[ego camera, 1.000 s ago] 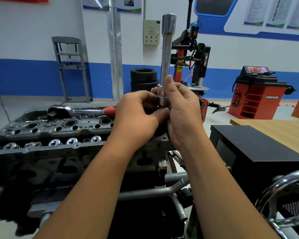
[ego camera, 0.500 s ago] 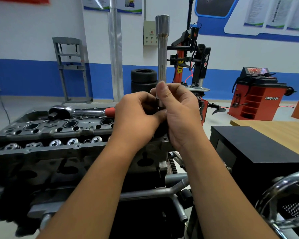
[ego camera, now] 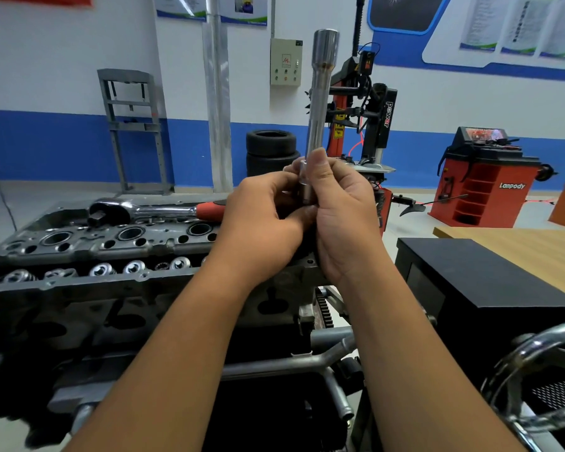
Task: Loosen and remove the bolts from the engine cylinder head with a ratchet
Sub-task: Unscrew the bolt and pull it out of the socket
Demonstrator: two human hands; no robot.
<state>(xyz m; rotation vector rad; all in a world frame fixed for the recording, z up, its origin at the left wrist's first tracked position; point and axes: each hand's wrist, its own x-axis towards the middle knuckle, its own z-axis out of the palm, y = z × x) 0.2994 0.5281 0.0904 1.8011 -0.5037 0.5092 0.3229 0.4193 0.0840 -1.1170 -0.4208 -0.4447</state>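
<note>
Hands: left hand (ego camera: 261,226) and right hand (ego camera: 343,216) both gripping upright socket extension (ego camera: 318,102)
Progress: preparing tool; ratchet (ego camera: 150,210) lying left of hands, unused; bolts (ego camera: 134,267) remaining

Head view, forward-down, apparently close in.

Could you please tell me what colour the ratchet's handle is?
Red, on the ratchet lying on the cylinder head; the head view shows it.

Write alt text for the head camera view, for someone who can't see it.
Two bare hands, left hand and right hand, hold a long chrome extension bar upright above a grey metal engine cylinder head. A red-handled chrome ratchet lies on it.
</note>
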